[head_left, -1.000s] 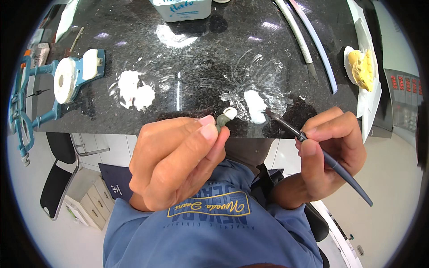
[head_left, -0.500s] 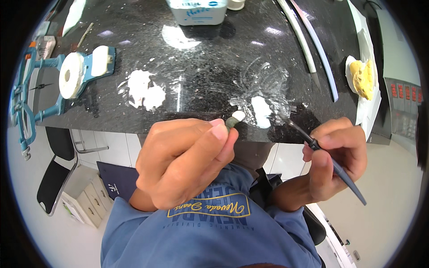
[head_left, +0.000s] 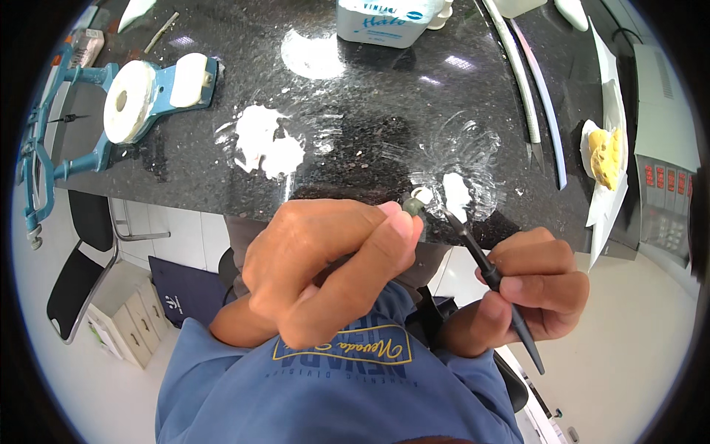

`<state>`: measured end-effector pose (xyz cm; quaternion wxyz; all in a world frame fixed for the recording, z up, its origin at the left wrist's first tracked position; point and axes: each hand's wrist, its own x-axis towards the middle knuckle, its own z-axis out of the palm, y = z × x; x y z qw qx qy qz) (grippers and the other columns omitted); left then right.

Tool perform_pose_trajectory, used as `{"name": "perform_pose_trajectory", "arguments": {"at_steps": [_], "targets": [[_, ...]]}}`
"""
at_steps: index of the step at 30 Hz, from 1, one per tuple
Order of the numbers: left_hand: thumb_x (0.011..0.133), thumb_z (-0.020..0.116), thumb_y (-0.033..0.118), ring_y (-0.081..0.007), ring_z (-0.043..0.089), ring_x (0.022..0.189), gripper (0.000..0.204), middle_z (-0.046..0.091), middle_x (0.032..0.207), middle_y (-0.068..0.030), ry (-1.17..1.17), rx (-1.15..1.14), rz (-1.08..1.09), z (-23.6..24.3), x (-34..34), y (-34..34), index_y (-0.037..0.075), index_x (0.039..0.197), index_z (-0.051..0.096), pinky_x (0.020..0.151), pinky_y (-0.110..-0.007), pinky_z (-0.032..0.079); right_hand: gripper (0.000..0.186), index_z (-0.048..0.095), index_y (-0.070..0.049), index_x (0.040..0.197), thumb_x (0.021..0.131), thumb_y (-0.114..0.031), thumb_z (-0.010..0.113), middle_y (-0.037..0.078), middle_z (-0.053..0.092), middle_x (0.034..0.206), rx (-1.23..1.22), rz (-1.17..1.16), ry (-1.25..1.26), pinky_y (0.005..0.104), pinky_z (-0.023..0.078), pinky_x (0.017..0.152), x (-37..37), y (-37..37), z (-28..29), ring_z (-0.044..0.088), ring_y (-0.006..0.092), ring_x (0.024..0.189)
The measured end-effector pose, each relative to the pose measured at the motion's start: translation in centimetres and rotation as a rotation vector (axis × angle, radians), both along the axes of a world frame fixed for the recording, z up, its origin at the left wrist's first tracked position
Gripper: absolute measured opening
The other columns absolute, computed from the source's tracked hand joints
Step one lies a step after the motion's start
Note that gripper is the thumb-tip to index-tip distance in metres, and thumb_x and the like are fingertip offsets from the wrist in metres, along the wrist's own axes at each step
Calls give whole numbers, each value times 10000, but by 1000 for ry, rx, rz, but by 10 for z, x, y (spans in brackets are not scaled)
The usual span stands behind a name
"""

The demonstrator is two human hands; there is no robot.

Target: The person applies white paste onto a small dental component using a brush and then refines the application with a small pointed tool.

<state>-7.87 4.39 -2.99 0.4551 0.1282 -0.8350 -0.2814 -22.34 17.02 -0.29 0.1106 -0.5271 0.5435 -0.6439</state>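
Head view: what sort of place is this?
Probably a dental laboratory: a blue articulator, a yellow cast resembling teeth, and a slim brush in the right hand suggest it.

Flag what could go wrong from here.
The left hand holds the small green piece in a narrow pinch, so it might slip.
The dark tool in the right hand sits close to the piece's white tip; a jolt could mar it.
The bare-bladed knife could nick anyone reaching past it.
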Motion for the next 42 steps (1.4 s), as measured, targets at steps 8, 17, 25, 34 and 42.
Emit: {"name": "perform_pose_trajectory", "arguments": {"at_steps": [8, 17, 25, 34, 42], "targets": [[696, 752, -142, -136, 562, 494, 427, 604, 813, -119, 115, 1, -60, -6, -6, -2, -38, 1067, 570, 389, -229, 437, 304, 601, 3, 866, 622, 47, 776, 133, 610, 736, 42, -22, 59, 274, 460, 492, 0, 0, -1, 594, 196, 559], [571, 767, -41, -156, 605, 575, 357, 638, 763, -106, 212, 30, 51, -9, -13, 4, -32, 913, 667, 456, -220, 489, 298, 607, -3, 855, 623, 35, 789, 123, 612, 722, 49, -44, 40, 274, 458, 482, 1, -2, -2, 596, 196, 560], [699, 742, -151, -116, 538, 461, 447, 607, 815, -139, 120, 7, -69, -8, -5, 0, -49, 1094, 560, 362, -229, 441, 311, 614, -1, 850, 596, 45, 789, 127, 615, 710, 19, -55, 4, 276, 451, 474, 2, -1, -3, 593, 201, 551], [559, 762, -24, -172, 622, 602, 294, 645, 760, -118, 239, 25, 78, -11, -14, 6, -32, 846, 700, 471, -213, 504, 312, 617, -3, 849, 593, 51, 787, 129, 621, 723, 58, -37, 52, 274, 457, 483, 0, -1, -1, 601, 197, 561], [561, 757, -13, -165, 619, 598, 282, 651, 753, -109, 263, 4, 89, -13, -15, 6, -20, 838, 703, 464, -202, 492, 304, 620, 2, 843, 591, 48, 784, 126, 619, 715, 52, -33, 36, 270, 462, 485, 0, -1, -1, 606, 197, 562]]}}
